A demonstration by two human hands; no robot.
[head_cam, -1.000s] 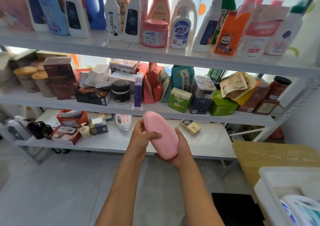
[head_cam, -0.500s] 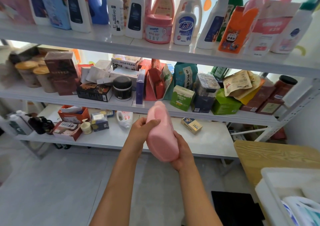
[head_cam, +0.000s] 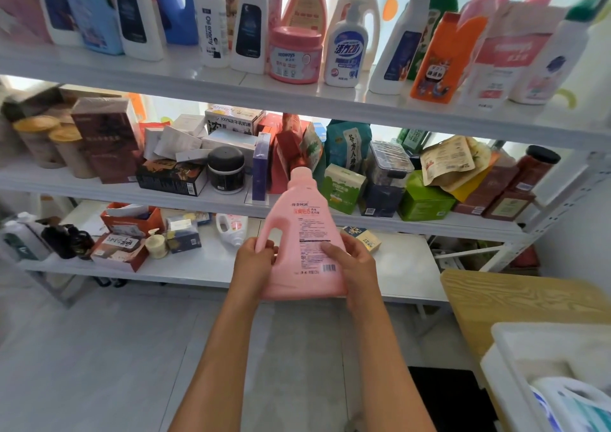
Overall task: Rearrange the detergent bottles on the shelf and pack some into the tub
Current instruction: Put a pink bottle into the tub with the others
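I hold a pink detergent bottle [head_cam: 302, 233] upright in front of the shelves, its printed back label facing me. My left hand [head_cam: 256, 259] grips its handle side and my right hand [head_cam: 352, 263] grips its right edge near the barcode. The top shelf [head_cam: 198, 83] carries several detergent bottles: white, blue, orange and pink ones, plus a pink jar [head_cam: 294, 54]. The white tub [head_cam: 542, 362] sits at the lower right on a wooden table, with a white and blue bottle [head_cam: 575, 405] lying inside.
The middle shelf [head_cam: 109, 188] is crowded with boxes, jars and pouches. The bottom shelf [head_cam: 406, 279] holds small boxes and a small white bottle [head_cam: 231, 228] on its side. A wooden table [head_cam: 515, 299] stands at right, a black mat [head_cam: 449, 398] on the floor.
The pink bottle has turned from lying on its side, bottom towards me, to upright with its label facing me. Both hands shifted to its lower sides. The camera tilted slightly.
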